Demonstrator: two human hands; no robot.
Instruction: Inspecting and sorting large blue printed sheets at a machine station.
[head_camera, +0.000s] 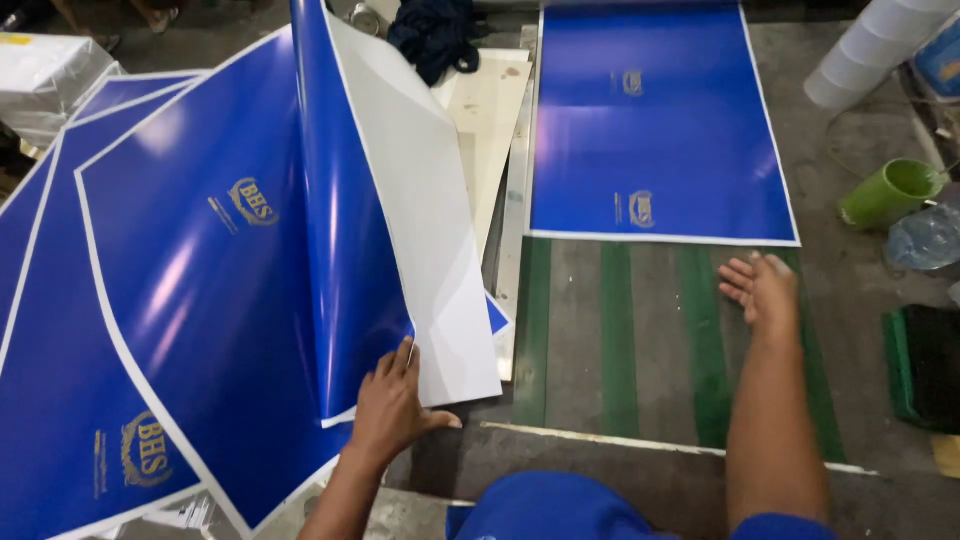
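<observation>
Left hand (392, 405) has its fingers (405, 357) pinched on the near edge of a glossy blue sheet (350, 230), curling it up off the stack of blue sheets (180, 300) on the left, probably so it peels away cleanly. Right hand (762, 290) hovers flat, fingers spread, holding nothing, just near the single blue sheet (655, 130) lying far right on the green-striped floor (620, 340).
</observation>
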